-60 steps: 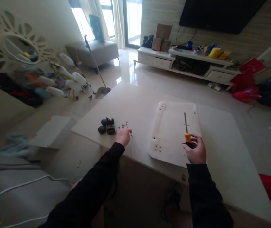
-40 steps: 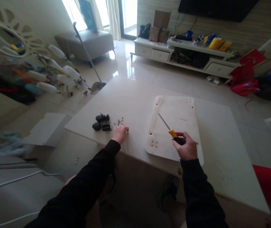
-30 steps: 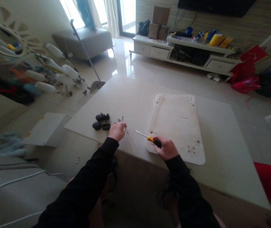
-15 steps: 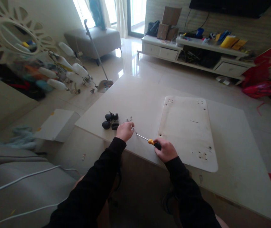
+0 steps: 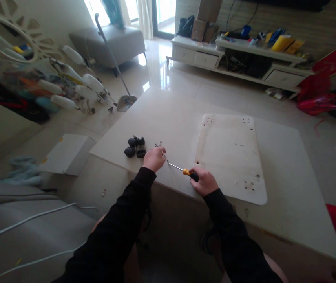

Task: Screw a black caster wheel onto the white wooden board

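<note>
**Head view: two hands meeting over loose screws at the near table edge**

Head camera. The person is sitting at a pale table [image 5: 168, 118], both black sleeves reaching forward. The right hand [image 5: 205, 182] is gripping the black-and-orange handle of a screwdriver [image 5: 182, 170], fingers wrapped shut around it; the thin metal shaft is pointing toward ten o'clock, its tip lying just beside the fingertips of the left hand [image 5: 154, 158]. The left hand is resting at the table's near edge with its fingers curled together in a pinch; what they are pinching is too small to tell. A scatter of small dark screws [image 5: 158, 145] is lying on the table at twelve o'clock from the left hand, close by it. At ten o'clock from that hand, four black caster wheels [image 5: 135, 146] are sitting in a tight cluster, apart from the fingers. At two o'clock from the right hand, a flat pale board [image 5: 231, 153] with rounded corners is lying on the table, groups of small drilled holes showing near its corners; the right hand is just beside its near left corner. A white box [image 5: 68, 153] is standing on the floor at nine o'clock from the table. No brand, label or writing is legible anywhere in this view.
</note>
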A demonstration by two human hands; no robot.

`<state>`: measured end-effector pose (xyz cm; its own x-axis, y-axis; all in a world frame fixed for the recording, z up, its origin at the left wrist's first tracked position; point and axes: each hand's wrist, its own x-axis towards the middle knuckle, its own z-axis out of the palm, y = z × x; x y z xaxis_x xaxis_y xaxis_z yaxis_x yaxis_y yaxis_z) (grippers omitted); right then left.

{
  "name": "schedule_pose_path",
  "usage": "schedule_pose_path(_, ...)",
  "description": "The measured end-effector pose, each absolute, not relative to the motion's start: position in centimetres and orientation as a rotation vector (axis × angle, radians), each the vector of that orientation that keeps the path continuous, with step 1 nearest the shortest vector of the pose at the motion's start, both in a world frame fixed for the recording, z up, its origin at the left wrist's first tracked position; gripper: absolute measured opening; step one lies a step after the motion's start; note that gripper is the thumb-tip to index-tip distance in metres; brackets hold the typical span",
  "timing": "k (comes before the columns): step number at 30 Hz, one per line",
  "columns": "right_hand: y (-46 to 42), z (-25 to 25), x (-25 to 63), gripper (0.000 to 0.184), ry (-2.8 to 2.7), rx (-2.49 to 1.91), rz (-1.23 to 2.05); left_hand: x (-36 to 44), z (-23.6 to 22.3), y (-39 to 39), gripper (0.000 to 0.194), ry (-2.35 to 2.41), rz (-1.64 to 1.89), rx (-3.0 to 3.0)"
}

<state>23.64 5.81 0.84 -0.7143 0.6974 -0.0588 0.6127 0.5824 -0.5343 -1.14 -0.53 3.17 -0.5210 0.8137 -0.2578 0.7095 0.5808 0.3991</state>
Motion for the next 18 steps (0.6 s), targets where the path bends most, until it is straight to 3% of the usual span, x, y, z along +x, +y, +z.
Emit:
schedule_pose_path(12, 6.1, 1.8, 23.9, 0.031, -2.556, -1.142, 0.879, -1.3, 2.9, -0.4, 0.025, 2.387, 0.36, 1.253)
schedule_pose_path(18, 7.6, 3.4, 25.5, 0.027, -2.334, -1.189, 0.983, -2.0, 1.6, -0.2, 0.031, 2.227, 0.561, 1.417)
